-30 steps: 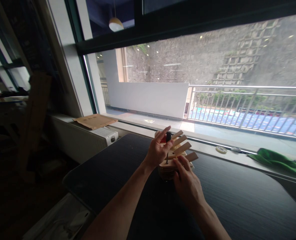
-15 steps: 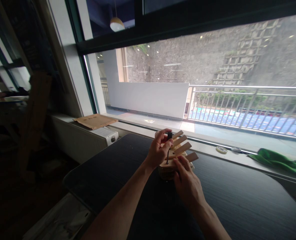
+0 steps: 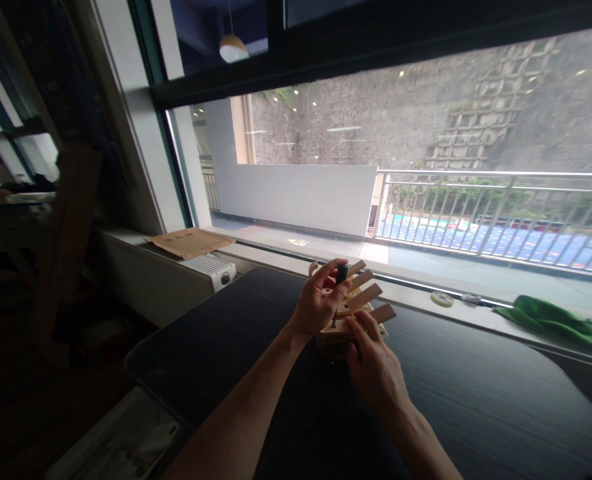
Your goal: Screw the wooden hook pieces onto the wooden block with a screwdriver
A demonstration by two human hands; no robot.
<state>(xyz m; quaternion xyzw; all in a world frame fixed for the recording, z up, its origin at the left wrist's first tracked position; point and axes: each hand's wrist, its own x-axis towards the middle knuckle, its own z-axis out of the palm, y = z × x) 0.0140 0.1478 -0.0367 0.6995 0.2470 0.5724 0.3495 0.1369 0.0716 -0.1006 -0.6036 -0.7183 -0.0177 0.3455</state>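
My left hand [image 3: 319, 297] pinches the black handle of a screwdriver [image 3: 342, 273] between thumb and fingers. The screwdriver's dark shaft points down, its tip at the near left part of a small wooden assembly [image 3: 332, 347]. Several flat pale wood strips [image 3: 366, 298] stick out from the assembly to the upper right. My right hand [image 3: 376, 360] has its fingers closed on the assembly's near wooden piece, at its right side. What lies under my right fingers is partly hidden.
The assembly stands on a dark table [image 3: 216, 340] by the window. On the sill lie a green cloth [image 3: 556, 323], a roll of tape [image 3: 442, 299] and a brown paper envelope [image 3: 191, 242]. A white heater [image 3: 211, 268] stands beyond the table's left edge.
The screwdriver handle has tilted slightly to the right, and my left fingers have shifted with it. My right hand has hardly moved.
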